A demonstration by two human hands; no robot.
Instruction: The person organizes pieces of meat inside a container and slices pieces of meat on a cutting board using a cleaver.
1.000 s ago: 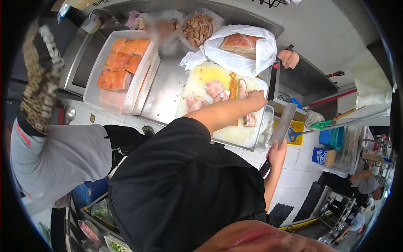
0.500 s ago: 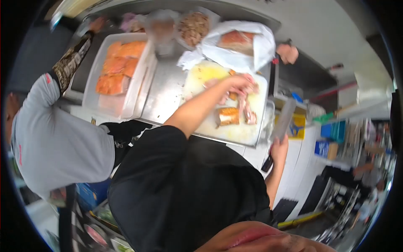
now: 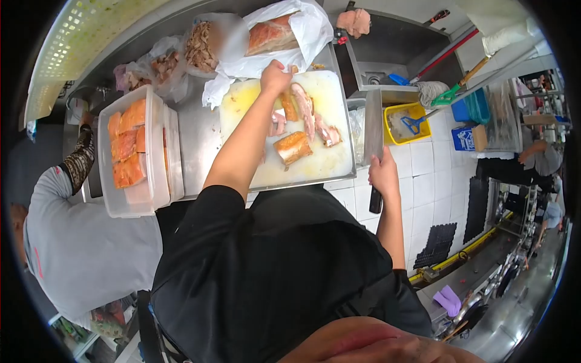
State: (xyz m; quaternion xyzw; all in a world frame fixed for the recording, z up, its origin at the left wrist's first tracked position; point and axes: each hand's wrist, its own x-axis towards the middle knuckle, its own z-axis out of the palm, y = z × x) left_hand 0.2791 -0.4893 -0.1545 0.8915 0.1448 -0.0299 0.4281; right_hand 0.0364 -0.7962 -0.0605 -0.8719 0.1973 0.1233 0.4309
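Observation:
My left hand [image 3: 276,78] is closed at the top edge of the white cutting board [image 3: 327,160]; what its fingers hold is hidden. Just below it lies a browned strip of meat [image 3: 289,107], beside a longer pale-pink piece [image 3: 304,112]. Nearer my body, a browned chunk [image 3: 293,149] rests on the board, with another pink piece [image 3: 328,134] to its right. My right hand [image 3: 384,172] grips a large cleaver [image 3: 374,127] right of the board, its wide blade pointing away from me and its dark handle showing below the hand.
A clear tub [image 3: 154,202] of orange-brown meat slabs stands left. Behind the board are a white bag [image 3: 315,21] with a large meat piece and a bag of cut meat [image 3: 201,47]. A person in grey [image 3: 91,242] works at left. A yellow bucket [image 3: 407,112] stands right.
My left hand has moved from over the meat to the board's far edge, uncovering the pieces. The cleaver has gone from slanted to nearly straight. The whole view has shifted and turned.

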